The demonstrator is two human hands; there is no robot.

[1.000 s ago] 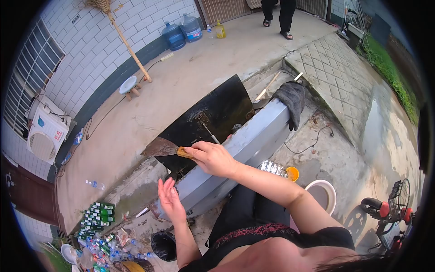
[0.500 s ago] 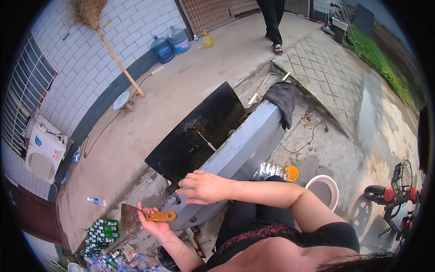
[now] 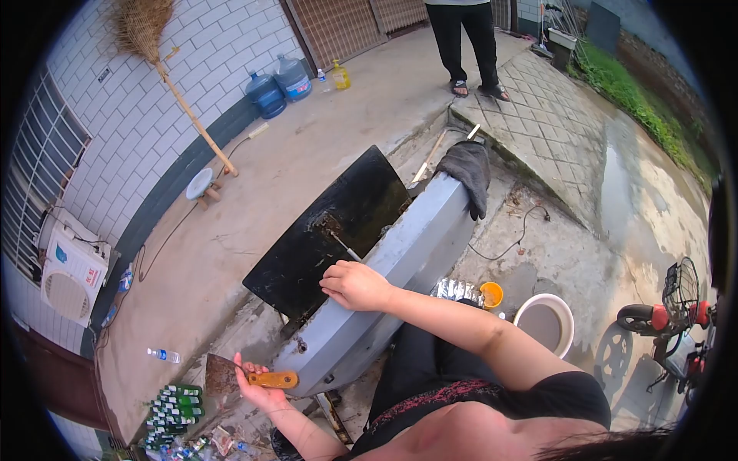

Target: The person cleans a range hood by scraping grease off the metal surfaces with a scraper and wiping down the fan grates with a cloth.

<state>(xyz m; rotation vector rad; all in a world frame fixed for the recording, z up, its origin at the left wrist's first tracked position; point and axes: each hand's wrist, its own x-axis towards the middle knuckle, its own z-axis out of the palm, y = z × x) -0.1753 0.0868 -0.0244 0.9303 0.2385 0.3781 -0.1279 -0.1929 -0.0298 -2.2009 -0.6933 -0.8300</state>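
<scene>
A long blue-grey metal body with a sloping side runs diagonally in front of the person. Against its far long edge lies a flat black rectangular panel, a thin pale rod crossing its face. A white round basin of greyish liquid stands on the ground, apart from the near side. A dark grey cloth drapes over the upper end. The right hand lies at the far long edge beside the panel, fingers bent together; whether they pinch anything cannot be told. By the lower end corner, the left hand grips a scraper with a rusty flat blade and orange-brown wooden handle, its fingers closed where blade meets handle, blade pointing left. A small yellow-orange cup sits near the basin.
</scene>
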